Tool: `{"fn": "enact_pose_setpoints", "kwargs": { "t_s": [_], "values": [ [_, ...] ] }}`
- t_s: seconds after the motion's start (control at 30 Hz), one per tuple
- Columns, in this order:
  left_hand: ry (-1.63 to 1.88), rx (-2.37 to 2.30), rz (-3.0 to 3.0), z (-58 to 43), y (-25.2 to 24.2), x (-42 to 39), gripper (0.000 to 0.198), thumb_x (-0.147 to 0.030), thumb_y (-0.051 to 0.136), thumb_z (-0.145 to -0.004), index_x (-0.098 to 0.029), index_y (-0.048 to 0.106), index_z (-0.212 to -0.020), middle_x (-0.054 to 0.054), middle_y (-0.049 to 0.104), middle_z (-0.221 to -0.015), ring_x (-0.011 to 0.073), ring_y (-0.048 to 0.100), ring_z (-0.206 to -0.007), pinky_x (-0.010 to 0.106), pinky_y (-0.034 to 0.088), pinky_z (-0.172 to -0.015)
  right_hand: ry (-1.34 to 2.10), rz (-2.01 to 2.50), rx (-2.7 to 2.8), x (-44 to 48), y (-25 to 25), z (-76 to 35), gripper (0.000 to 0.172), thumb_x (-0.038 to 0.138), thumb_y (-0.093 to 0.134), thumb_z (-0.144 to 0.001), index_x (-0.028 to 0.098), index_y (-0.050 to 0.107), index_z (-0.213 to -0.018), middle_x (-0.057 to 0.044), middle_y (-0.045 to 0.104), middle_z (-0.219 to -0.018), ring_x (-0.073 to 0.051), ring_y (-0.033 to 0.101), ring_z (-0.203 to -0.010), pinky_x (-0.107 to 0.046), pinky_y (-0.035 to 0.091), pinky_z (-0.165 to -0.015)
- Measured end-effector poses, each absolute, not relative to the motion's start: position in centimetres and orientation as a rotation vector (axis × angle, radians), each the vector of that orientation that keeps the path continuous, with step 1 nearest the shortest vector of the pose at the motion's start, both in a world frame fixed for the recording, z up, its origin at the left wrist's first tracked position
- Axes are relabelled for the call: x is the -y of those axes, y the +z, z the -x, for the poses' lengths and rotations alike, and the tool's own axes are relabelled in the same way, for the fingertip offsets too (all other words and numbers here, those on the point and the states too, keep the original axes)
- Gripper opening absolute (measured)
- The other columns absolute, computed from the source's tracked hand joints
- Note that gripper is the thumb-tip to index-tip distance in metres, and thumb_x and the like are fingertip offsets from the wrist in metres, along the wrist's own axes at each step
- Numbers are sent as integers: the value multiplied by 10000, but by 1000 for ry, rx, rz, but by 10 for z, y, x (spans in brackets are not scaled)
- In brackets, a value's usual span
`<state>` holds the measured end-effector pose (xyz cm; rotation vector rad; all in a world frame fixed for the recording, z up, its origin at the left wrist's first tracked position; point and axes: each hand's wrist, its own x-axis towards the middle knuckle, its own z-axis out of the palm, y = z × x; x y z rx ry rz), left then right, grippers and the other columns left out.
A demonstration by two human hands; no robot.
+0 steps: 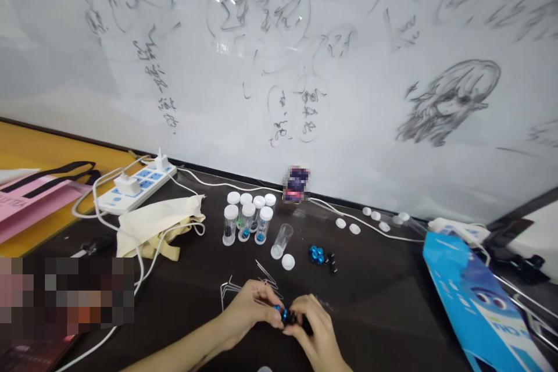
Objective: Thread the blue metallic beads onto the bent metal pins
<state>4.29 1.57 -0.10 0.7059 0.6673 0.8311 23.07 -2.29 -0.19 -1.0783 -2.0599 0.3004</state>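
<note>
Low in the middle of the view, my left hand (258, 309) pinches a small shiny blue metal piece (284, 315). Directly beside it my right hand (313, 323) is closed on a small black piece (293, 318); the two pieces touch or nearly touch, and fingers hide part of both. Thin L-shaped metal rods (231, 288) like hex keys lie behind and beside my left hand. Beyond my hands, an uncapped clear tube (282, 240) stands near its white cap (288, 262). Several more blue pieces (316, 254) lie to its right, with small black pieces (332, 263) next to them.
Several white-capped tubes (230, 226) stand grouped behind, some holding small parts. Loose white caps (354, 229) lie further right. A cloth pouch (159, 222), a power strip (135, 189) and cables are on the left. A blue bag (471, 302) stands right; a whiteboard (209, 110) closes the back.
</note>
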Motion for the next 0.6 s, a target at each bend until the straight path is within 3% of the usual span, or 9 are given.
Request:
{"fn": "enact_pose_setpoints", "kwargs": {
  "t_s": [0.2, 0.33, 0.43, 0.6],
  "values": [
    [852, -655, -604, -43, -10, -18, 295, -90, 865, -428, -132, 643, -618, 14, 695, -629, 125, 609, -506, 246, 483, -552, 292, 1042, 2051, 15, 1, -223, 343, 439, 382, -996, 210, 517, -780, -9, 599, -690, -163, 575, -617, -278, 470, -621],
    [854, -647, -597, -41, -7, -19, 267, -89, 853, -459, -134, 652, -628, 3, 681, -589, 114, 608, -500, 225, 474, -557, 288, 1060, 2058, 15, 7, -216, 335, 465, 436, -973, 211, 537, -781, 3, 598, -673, -160, 571, -603, -282, 477, -632],
    [826, -621, -641, -39, -1, -18, 227, -133, 846, -511, -129, 655, -634, 7, 680, -592, 130, 636, -521, 236, 491, -573, 322, 1084, 2055, 18, 9, -216, 282, 493, 553, -909, 213, 576, -937, -5, 628, -736, -171, 586, -627, -283, 487, -614],
    [813, -626, -647, -34, 0, -20, 241, -138, 859, -502, -97, 688, -667, 29, 689, -611, 138, 648, -531, 253, 511, -594, 473, 1117, 2027, 21, 2, -224, 402, 414, 655, -861, 214, 510, -1178, -27, 648, -874, -185, 616, -723, -360, 513, -787]
  ]
}}
